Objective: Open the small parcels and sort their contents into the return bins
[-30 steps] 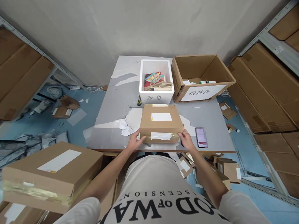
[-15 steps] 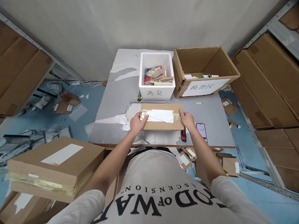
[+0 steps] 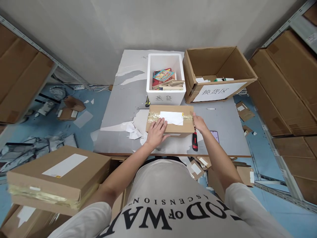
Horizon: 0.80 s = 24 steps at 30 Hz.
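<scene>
A small cardboard box (image 3: 173, 131), closed with clear tape and bearing a white label, sits on the table in front of me. My left hand (image 3: 156, 133) lies on its top near the front left, fingers stretched out and touching the label's edge. At the box's right end, my right hand (image 3: 199, 123) grips the side, some of its fingers hidden. Just below that hand lies a red and black utility knife (image 3: 194, 142). A phone (image 3: 215, 135) shows partly behind my right forearm. Crumpled white paper (image 3: 133, 131) is left of the box.
Behind the box stand a white foam bin (image 3: 166, 98) with several books and a large open carton (image 3: 220, 92) with a handwritten sign. A yellow and black cutter (image 3: 147, 101) lies by the bin. Stacked boxes (image 3: 59, 175) rise at my left; shelves of cartons (image 3: 284, 82) flank the right.
My left hand has let go of the box's left end and now lies flat on its top. The box has shifted slightly away from me, with my right hand still at its right end.
</scene>
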Each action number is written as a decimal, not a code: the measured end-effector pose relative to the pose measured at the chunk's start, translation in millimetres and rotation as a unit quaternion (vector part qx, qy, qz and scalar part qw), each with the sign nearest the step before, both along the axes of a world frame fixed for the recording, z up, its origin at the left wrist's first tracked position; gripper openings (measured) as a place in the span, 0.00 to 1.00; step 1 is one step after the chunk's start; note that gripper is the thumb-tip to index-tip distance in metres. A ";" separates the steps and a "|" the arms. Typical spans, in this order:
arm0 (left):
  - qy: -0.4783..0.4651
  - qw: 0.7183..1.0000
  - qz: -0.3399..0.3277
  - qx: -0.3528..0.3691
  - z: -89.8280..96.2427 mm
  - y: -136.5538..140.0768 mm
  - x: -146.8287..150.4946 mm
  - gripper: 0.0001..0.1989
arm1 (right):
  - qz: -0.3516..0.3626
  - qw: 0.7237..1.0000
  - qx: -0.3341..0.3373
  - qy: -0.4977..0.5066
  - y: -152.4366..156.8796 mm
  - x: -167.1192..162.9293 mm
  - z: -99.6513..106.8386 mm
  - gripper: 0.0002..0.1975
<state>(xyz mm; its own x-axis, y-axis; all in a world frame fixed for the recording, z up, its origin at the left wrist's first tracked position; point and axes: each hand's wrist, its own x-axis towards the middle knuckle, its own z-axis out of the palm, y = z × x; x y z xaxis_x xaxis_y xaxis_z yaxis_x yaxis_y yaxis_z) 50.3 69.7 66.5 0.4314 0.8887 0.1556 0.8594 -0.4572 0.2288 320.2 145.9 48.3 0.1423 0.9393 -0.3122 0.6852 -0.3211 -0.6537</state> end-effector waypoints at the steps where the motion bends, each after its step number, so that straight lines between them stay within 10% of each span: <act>1: 0.002 1.000 0.003 0.000 -1.7 -1.3 -1.0 0.33 | -0.023 0.999 0.003 0.028 -8.6 7.2 -10.6 0.38; 11: 0.016 0.999 0.036 0.002 -5.5 -7.5 -0.3 0.30 | -0.023 0.950 -0.219 -0.223 -86.8 14.3 -110.3 0.42; 24: 0.024 0.999 0.038 0.005 -6.9 -12.5 -0.2 0.29 | -0.090 0.983 -0.118 -0.109 -84.6 28.6 -98.3 0.31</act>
